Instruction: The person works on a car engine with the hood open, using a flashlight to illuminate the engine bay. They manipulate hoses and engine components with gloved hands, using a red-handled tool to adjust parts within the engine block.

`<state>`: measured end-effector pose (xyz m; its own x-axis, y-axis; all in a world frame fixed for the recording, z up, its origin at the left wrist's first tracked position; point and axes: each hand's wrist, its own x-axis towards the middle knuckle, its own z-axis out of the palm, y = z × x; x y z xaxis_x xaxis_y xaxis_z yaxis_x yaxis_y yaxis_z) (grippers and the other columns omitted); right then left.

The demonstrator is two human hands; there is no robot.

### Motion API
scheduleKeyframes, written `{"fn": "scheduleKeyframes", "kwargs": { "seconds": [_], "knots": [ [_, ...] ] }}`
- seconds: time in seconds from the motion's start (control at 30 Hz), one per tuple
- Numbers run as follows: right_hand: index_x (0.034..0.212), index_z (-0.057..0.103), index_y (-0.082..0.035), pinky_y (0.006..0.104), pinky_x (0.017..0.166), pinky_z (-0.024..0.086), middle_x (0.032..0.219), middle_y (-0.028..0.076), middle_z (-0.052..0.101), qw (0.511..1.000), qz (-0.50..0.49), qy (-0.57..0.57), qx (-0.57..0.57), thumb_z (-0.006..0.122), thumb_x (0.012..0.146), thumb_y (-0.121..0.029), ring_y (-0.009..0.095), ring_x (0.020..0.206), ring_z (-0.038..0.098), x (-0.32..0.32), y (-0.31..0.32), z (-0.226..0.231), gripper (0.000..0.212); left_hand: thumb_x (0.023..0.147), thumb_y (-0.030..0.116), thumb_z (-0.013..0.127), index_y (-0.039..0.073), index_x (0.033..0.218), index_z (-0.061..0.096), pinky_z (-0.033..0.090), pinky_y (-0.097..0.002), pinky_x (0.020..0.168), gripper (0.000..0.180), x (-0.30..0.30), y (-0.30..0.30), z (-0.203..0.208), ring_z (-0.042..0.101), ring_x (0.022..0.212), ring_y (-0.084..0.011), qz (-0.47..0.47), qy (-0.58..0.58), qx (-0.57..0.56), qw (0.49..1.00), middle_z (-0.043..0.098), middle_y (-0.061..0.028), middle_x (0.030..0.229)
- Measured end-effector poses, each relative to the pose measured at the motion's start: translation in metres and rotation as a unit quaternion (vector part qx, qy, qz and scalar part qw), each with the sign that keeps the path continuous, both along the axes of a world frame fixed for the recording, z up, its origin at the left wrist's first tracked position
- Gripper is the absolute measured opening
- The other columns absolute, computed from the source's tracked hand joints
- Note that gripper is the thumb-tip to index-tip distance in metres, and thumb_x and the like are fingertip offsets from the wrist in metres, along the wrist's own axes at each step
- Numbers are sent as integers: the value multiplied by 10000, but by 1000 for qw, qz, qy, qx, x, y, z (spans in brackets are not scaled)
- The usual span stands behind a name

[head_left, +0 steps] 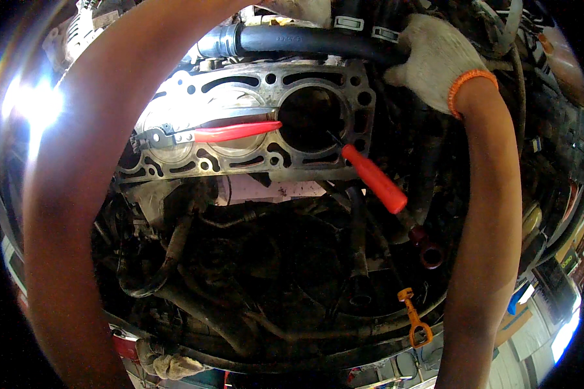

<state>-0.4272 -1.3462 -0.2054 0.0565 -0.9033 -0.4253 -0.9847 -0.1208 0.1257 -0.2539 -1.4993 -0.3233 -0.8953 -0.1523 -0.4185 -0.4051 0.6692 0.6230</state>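
Both my arms reach over an opened car engine. My right hand, in a white knit glove with an orange cuff, grips the right end of a thick black hose running across the top. My left hand is gloved too and mostly cut off at the upper edge, near the same hose; its grip cannot be told. Below the hose lies the bare engine block deck with round cylinder bores. Red-handled pliers rest across the deck, and a red-handled screwdriver lies at its right corner.
Dark hoses, wires and greasy parts fill the bay below the block. An orange dipstick loop stands at lower right. A metal hose fitting joins the hose's left end. Bright glare shines at left. Shelves with coloured boxes sit far right.
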Motion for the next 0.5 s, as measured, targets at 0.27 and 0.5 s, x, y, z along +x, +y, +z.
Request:
{"fn": "scheduleKeyframes", "kwargs": {
  "seconds": [0.27, 0.5],
  "knots": [
    [1112, 745, 26, 488, 997, 545, 1133, 226, 714, 999, 29, -19, -37, 851, 755, -336, 421, 1113, 684, -1, 1, -12, 519, 878, 128, 614, 50, 1215, 722, 534, -449, 1022, 362, -2, -24, -31, 686, 1134, -359, -291, -28, -300, 908, 760, -208, 1145],
    [1101, 746, 27, 475, 997, 548, 1137, 227, 727, 999, -19, -32, 11, 875, 758, -316, 416, 1111, 693, 0, -6, -5, 502, 868, 168, 614, 79, 1185, 741, 570, -460, 938, 353, -5, -20, -42, 720, 1025, -365, -96, 121, -43, 987, 765, -203, 1114]
  ]
}}
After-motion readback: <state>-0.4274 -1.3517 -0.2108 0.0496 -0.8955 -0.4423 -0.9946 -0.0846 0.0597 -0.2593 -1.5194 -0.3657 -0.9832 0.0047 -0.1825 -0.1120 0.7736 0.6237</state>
